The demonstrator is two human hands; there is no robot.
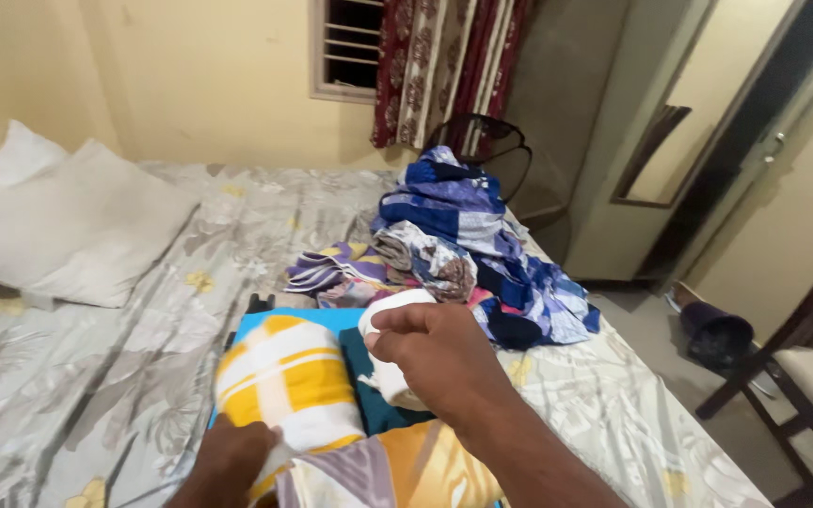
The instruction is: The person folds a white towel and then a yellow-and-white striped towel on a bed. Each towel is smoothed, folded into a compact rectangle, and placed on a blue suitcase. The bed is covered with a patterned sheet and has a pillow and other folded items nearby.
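Observation:
My right hand (439,353) is closed around a white rolled or bottle-like object (390,310), held over a dark teal cloth (374,395). My left hand (228,461) presses on a rolled yellow-and-white checked cloth (284,381) near the lower edge of the view. Both lie on a bright blue board or sheet (256,325) on the bed. A folded orange and lilac patterned cloth (397,470) sits under my right forearm.
A heap of blue, purple and patterned clothes (468,245) lies on the floral bedsheet (143,348) beyond my hands. White pillows (58,221) rest at the left. A dark fan (482,141), a mirror (698,103), a wooden chair (802,395) and a dark bin (717,334) stand to the right.

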